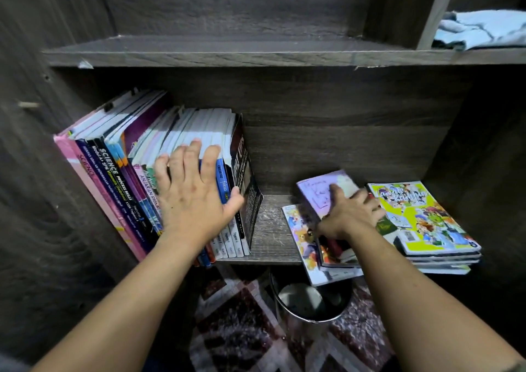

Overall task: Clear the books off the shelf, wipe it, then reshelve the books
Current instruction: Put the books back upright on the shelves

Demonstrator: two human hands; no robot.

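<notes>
**Hands on the books, lower shelf still full**

The lower shelf (270, 229) holds the books in three groups. At its left end a row of books (113, 172) stands on end with spines facing out. Their long axes are upright but lean left, with the tops tipped against the side wall. A black book (244, 183) closes the row on the right and leans the same way, its foot out toward the bare middle of the board.

The left hand (193, 195) lies over the right part of this row. Its palm is against the spines, its fingers are spread wide over the top edges, and its thumb presses the black book.

To the right, two piles lie flat with covers up and long axes running front to back. The nearer pile (301, 243) juts past the shelf's front edge. On it a purple book (318, 189) sits tilted, its far end raised and pointing at the back panel. The right hand (350, 218) rests on that cover with one finger stretched along it. The other fingers are blurred and the thumb is hidden, so I cannot tell whether the hand grips or only presses.

Just beside it, at the right end, is a comic stack (427, 220) with a yellow-green cover on top.

A blue cloth (481, 29) lies crumpled in the upper right compartment. Below the shelf, a metal bin (310, 300) stands on a patterned rug (236, 329).
</notes>
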